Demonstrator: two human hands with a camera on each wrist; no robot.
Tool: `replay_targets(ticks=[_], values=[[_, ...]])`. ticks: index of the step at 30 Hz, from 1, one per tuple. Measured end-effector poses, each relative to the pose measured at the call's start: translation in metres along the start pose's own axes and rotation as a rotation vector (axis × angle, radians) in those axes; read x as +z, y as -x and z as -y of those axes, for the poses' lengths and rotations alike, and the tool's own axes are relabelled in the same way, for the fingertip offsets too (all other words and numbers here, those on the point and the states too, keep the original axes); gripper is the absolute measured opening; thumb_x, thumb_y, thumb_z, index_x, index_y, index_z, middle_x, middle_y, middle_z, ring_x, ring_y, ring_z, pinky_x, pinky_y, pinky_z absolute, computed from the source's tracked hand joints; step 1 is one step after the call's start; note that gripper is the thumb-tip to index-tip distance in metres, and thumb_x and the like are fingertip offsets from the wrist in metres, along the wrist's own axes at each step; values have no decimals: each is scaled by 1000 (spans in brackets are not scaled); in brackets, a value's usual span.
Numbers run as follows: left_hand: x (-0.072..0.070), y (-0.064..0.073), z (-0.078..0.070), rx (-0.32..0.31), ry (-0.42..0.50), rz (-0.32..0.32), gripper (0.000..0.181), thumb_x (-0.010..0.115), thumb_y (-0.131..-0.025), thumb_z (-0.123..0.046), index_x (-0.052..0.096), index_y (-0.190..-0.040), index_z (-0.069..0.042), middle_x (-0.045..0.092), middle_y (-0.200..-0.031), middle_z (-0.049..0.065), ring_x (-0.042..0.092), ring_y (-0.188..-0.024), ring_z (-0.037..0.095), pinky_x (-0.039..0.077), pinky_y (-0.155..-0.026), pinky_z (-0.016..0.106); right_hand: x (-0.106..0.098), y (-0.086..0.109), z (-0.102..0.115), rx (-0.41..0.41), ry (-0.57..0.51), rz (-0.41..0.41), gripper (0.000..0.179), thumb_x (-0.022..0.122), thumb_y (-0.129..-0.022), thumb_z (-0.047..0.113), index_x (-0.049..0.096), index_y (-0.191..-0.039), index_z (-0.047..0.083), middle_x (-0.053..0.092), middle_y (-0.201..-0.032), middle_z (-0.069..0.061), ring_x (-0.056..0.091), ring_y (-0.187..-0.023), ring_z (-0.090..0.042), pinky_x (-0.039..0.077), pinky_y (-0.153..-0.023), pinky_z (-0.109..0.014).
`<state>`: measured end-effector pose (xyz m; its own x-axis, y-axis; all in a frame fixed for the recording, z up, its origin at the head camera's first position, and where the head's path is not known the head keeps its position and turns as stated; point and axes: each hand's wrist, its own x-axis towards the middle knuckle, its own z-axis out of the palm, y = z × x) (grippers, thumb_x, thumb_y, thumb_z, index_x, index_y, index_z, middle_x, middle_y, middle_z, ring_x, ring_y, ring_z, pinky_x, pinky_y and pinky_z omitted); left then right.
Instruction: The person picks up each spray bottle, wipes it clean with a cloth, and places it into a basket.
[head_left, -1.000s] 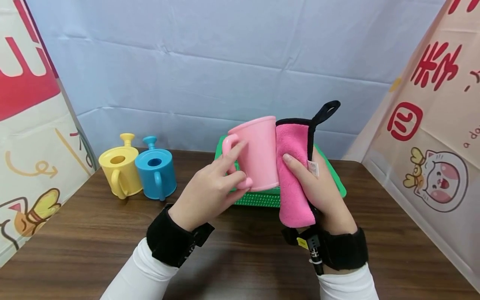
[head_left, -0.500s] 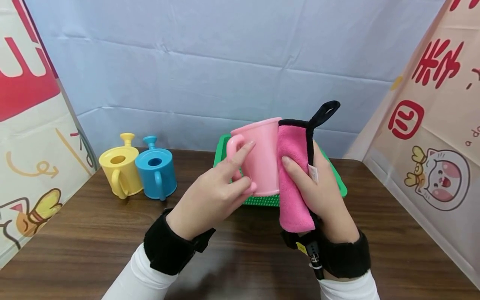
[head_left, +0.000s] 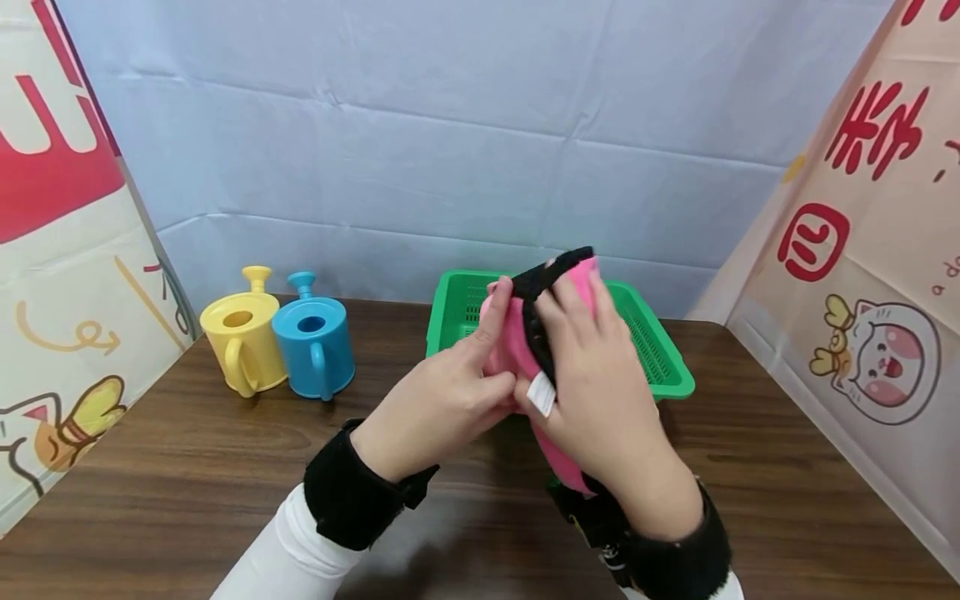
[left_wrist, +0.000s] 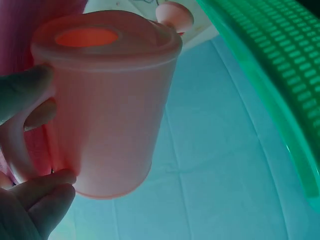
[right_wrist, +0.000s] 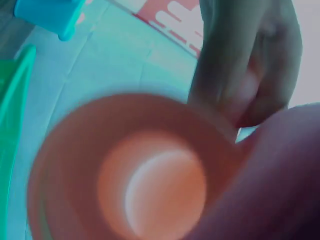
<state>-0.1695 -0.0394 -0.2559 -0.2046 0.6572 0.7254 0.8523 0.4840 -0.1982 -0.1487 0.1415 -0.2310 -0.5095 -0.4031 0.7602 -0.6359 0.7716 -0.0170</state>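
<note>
A pink watering can (left_wrist: pixel 110 115) hangs above the table with its round top opening and small spout showing in the left wrist view. My left hand (head_left: pixel 442 404) grips it by the handle; the index finger points up along its side. In my right hand (head_left: pixel 607 408) is a bright pink cloth (head_left: pixel 558 458) with black edging and a white tag, pressed onto the can. From the head view, hands and cloth cover most of the can. The right wrist view looks at one round end of the watering can (right_wrist: pixel 165 195), blurred.
Behind the hands stands a green perforated basket (head_left: pixel 652 350). A yellow watering can (head_left: pixel 251 342) and a blue watering can (head_left: pixel 322 350) stand side by side on the wooden table (head_left: pixel 150 483), at the left. Printed and pale blue sheets hang around the table.
My right hand has turned over and swung left with the cloth, now across the can instead of beside it. The can has turned, and cloth and hands hide it more.
</note>
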Motion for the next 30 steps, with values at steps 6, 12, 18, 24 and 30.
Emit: replay_targets(ticks=[6, 12, 18, 24, 30], values=[[-7, 3, 7, -49, 0, 5, 23, 78, -77, -18, 69, -95, -8, 15, -149, 29, 53, -115, 27, 46, -90, 28, 6, 1, 11, -126, 46, -21, 38, 71, -74, 9, 57, -107, -2, 52, -129, -15, 28, -131, -43, 30, -98, -59], [-8, -1, 3, -2, -36, -28, 19, 76, -79, -18, 70, -93, -6, 22, -148, 26, 56, -111, 28, 42, -95, 29, 0, 2, 12, -129, 21, -42, 35, 74, -71, 6, 59, -102, 0, 53, -128, -13, 26, -132, -43, 31, -97, -58], [-6, -4, -9, 72, -76, -61, 13, 71, -83, -10, 62, -74, -6, 25, -146, 28, 58, -101, 24, 45, -92, 28, -6, 2, 12, -115, -60, -100, 35, 70, -70, -1, 62, -104, -2, 48, -136, -12, 20, -135, -43, 26, -98, -61], [1, -4, -14, 103, -63, -34, 14, 69, -85, -12, 63, -73, -7, 17, -150, 25, 54, -87, 18, 46, -82, 23, -7, 4, 9, -38, -39, -85, 46, 67, -73, 2, 61, -118, -2, 45, -138, -10, 19, -136, -42, 25, -98, -60], [-1, -3, -1, 24, -56, -30, 14, 72, -82, -15, 65, -74, -7, 26, -147, 25, 57, -89, 21, 48, -80, 23, 2, -1, 6, -56, 1, -34, 35, 67, -79, 11, 60, -110, -3, 52, -130, -11, 32, -128, -40, 26, -101, -57]])
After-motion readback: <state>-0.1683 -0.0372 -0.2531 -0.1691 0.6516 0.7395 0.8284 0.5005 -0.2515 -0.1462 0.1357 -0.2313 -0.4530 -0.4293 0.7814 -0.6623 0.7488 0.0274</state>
